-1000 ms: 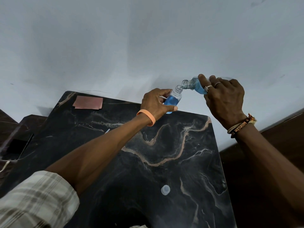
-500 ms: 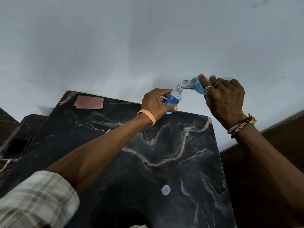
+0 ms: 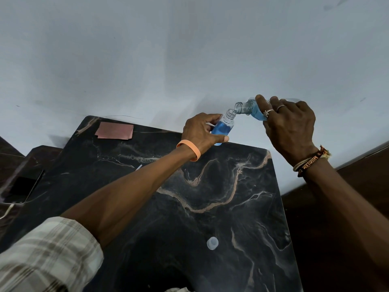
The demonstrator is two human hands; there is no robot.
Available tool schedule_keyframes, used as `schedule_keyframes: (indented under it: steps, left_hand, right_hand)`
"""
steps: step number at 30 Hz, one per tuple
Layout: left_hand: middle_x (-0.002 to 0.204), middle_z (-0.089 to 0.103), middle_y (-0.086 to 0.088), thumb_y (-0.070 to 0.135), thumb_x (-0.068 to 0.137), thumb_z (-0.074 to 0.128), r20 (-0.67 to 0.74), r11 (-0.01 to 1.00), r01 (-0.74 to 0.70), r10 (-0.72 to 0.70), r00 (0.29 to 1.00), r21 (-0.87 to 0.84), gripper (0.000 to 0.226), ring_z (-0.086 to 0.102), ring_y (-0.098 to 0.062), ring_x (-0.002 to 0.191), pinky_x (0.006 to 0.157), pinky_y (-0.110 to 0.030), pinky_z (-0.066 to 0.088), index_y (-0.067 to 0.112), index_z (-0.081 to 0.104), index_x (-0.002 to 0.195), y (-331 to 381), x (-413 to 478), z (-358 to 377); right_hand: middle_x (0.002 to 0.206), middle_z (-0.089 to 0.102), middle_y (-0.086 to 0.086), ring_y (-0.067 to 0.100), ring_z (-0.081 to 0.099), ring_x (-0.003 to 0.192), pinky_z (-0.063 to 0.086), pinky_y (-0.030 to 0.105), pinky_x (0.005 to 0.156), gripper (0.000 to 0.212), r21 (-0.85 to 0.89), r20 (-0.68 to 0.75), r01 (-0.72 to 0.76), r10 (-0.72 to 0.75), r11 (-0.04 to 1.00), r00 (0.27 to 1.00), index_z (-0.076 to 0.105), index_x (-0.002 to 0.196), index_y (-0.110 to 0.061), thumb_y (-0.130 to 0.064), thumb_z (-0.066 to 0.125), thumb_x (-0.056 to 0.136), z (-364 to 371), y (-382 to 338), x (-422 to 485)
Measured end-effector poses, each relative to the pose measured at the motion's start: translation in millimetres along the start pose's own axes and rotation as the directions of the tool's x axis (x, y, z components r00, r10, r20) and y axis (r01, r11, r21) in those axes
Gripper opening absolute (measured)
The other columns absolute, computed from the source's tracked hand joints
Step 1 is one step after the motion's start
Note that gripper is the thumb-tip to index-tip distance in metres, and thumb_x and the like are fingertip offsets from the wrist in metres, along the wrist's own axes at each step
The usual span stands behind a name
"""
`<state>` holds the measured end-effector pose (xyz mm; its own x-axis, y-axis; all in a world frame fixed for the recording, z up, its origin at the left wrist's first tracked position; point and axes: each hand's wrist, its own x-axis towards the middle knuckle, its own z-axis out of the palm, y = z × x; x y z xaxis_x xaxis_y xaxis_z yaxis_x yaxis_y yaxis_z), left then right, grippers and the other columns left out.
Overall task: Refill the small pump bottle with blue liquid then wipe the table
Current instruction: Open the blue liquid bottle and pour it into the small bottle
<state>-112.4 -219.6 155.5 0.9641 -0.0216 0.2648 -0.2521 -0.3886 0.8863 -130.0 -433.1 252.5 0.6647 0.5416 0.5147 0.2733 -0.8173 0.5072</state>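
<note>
Head view (the only view I have from here). My left hand (image 3: 200,131) reaches out over the far edge of the table (image 3: 210,197). Its fingers (image 3: 207,118) and thumb are curled round the small pump bottle (image 3: 223,128), gripping it by the body. The bottle has no pump on it: the threaded neck is open and leans slightly to the right. Blue liquid fills most of the body, up to just below the shoulder.

My right hand (image 3: 290,127) is raised to the right of it, against the pale wall (image 3: 168,49). Its fingers (image 3: 261,102) are closed round a second clear bottle (image 3: 250,109), which is tipped over with its open mouth pointing down and left. That mouth sits just above and beside the small bottle's neck; I cannot tell whether the two rims touch. Blue liquid has pooled in the low side of the tipped bottle, against my fingers. I cannot make out a stream between the mouths.

On the black, veined table top:
- a small whitish cap (image 3: 212,243) lies alone near the front, well apart from both hands;
- a folded pink cloth (image 3: 114,131) lies flat at the far left corner.

A dark phone (image 3: 22,189) rests on the brown surface left of the table.
</note>
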Motion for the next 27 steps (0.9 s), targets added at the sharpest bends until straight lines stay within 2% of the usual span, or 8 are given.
schedule_keyframes:
  steps: [6,10,13,17,20,27]
  left_hand:
    - [0.117,0.069,0.000,0.038,0.065,0.086,-0.002,1.000,-0.002,0.002,1.000,0.000,0.062,0.066,-0.012,0.093,0.075,-0.012,0.050,0.020,0.065,0.121,-1.8,0.7,0.4]
    - [0.115,0.069,0.001,0.038,0.064,0.086,-0.003,1.000,-0.009,0.009,1.000,0.001,0.061,0.065,-0.010,0.090,0.076,-0.016,0.053,0.022,0.066,0.119,-2.8,0.4,0.0]
    - [0.114,0.069,0.002,0.040,0.063,0.086,-0.006,1.000,-0.010,0.011,1.000,0.007,0.061,0.064,-0.008,0.088,0.071,-0.007,0.048,0.024,0.066,0.118,-4.2,0.0,0.2]
    - [0.114,0.069,0.002,0.038,0.064,0.086,-0.004,1.000,-0.005,0.005,1.000,-0.003,0.060,0.066,-0.011,0.091,0.076,-0.016,0.053,0.023,0.066,0.118,-4.5,0.7,1.2]
    - [0.115,0.069,0.002,0.037,0.064,0.086,-0.003,1.000,-0.004,0.004,1.000,-0.009,0.060,0.067,-0.013,0.092,0.074,-0.013,0.051,0.022,0.066,0.119,-4.5,1.5,1.7]
    - [0.116,0.069,0.001,0.038,0.064,0.086,0.000,1.000,-0.002,0.002,1.000,-0.008,0.062,0.066,-0.013,0.093,0.076,-0.017,0.053,0.022,0.065,0.120,-5.1,2.2,3.1]
  right_hand:
    - [0.118,0.067,0.027,0.041,0.067,0.093,0.048,0.042,0.072,0.052,0.004,0.012,-0.004,0.004,1.000,1.000,0.056,0.138,-0.007,-0.001,0.062,0.086,0.0,0.3,0.7]
    - [0.117,0.067,0.027,0.041,0.068,0.094,0.049,0.042,0.072,0.052,-0.001,0.007,-0.001,0.001,1.000,1.000,0.057,0.137,-0.006,0.000,0.062,0.085,0.1,-0.4,0.7]
    - [0.118,0.067,0.027,0.041,0.067,0.095,0.049,0.042,0.073,0.053,-0.004,0.013,0.004,-0.004,1.000,1.000,0.057,0.138,-0.007,0.000,0.060,0.085,0.3,-0.6,1.0]
    - [0.117,0.067,0.028,0.041,0.068,0.095,0.049,0.042,0.073,0.053,0.005,0.013,0.001,-0.001,1.000,1.000,0.057,0.137,-0.006,0.001,0.061,0.084,-0.1,-0.6,1.6]
    - [0.117,0.067,0.027,0.041,0.068,0.096,0.049,0.042,0.073,0.053,0.002,0.016,0.002,-0.002,1.000,1.000,0.057,0.138,-0.007,0.001,0.061,0.085,0.5,0.1,1.5]
    - [0.119,0.066,0.028,0.042,0.067,0.097,0.049,0.043,0.074,0.053,0.014,0.029,-0.002,0.001,1.000,1.000,0.056,0.138,-0.006,0.000,0.059,0.085,1.4,0.4,1.1]
